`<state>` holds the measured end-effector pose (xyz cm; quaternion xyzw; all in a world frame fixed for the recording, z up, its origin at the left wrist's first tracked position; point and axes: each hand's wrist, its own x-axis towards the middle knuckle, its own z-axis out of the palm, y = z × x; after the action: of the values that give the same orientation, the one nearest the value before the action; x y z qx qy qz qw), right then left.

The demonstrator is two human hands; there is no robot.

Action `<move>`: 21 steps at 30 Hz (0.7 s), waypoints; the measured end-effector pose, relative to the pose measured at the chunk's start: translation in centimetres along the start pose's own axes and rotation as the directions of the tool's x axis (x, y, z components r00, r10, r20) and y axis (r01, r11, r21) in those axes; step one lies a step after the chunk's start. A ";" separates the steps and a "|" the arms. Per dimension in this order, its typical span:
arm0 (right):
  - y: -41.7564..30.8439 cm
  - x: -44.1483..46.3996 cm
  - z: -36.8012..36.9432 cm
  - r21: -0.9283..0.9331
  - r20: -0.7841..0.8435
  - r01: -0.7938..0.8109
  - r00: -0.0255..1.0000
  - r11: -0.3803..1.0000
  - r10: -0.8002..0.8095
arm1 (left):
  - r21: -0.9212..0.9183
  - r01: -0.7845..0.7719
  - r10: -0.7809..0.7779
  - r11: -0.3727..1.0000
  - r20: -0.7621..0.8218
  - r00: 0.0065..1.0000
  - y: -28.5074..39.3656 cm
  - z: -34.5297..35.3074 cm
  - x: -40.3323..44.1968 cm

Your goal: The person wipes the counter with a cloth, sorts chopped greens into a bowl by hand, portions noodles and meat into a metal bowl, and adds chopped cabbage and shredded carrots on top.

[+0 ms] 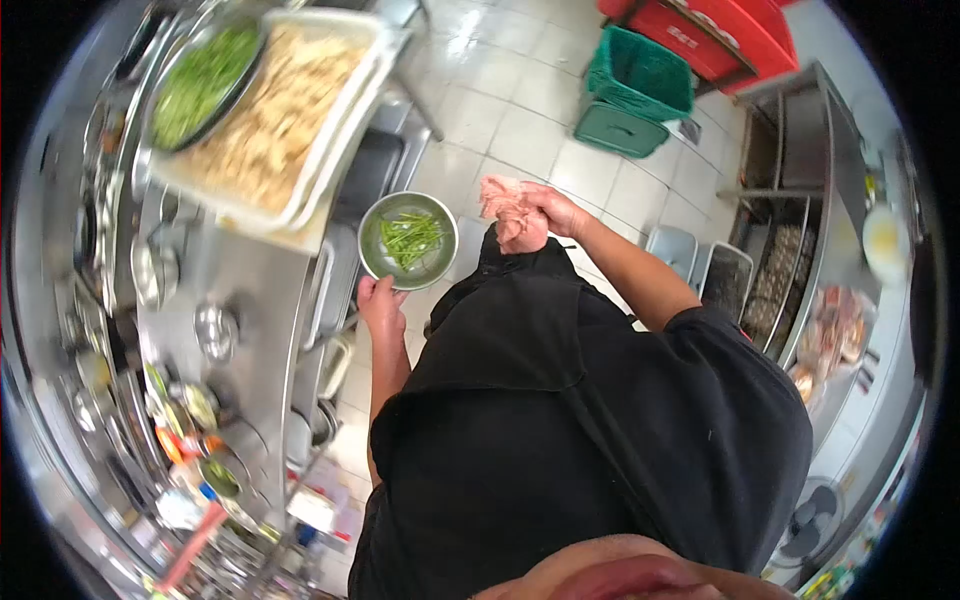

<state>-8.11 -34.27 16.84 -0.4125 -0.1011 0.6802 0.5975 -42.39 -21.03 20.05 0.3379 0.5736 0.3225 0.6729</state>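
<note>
Bowl point(437, 262) on the left, green stalks point(405, 240) inside, the left hand point(382, 300) gripping its near rim: a level hold serves those stalks best! Over right, the right hand point(555, 208) clutches a pink bundle point(513, 215), cloth or meat unclear, best held clear of the bowl.

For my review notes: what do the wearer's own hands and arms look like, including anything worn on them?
Both the left hand and the right hand are ungloved, and no watch or bracelet shows; rings are too small to tell. The forearms are bare. A short, plain black sleeve covers the right upper arm; the left sleeve is hard to make out.
</note>
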 end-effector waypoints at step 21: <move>-29.9 -7.6 -13.4 -0.981 -0.107 0.136 0.213 0.138 -0.971 | 0.394 -0.179 -0.148 0.901 0.668 0.729 1.4 54.1 13.1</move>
<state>22.44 -37.93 30.48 -0.7908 -0.3118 -0.0792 0.5207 12.81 -14.10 20.09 0.5780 0.3391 0.0455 0.7408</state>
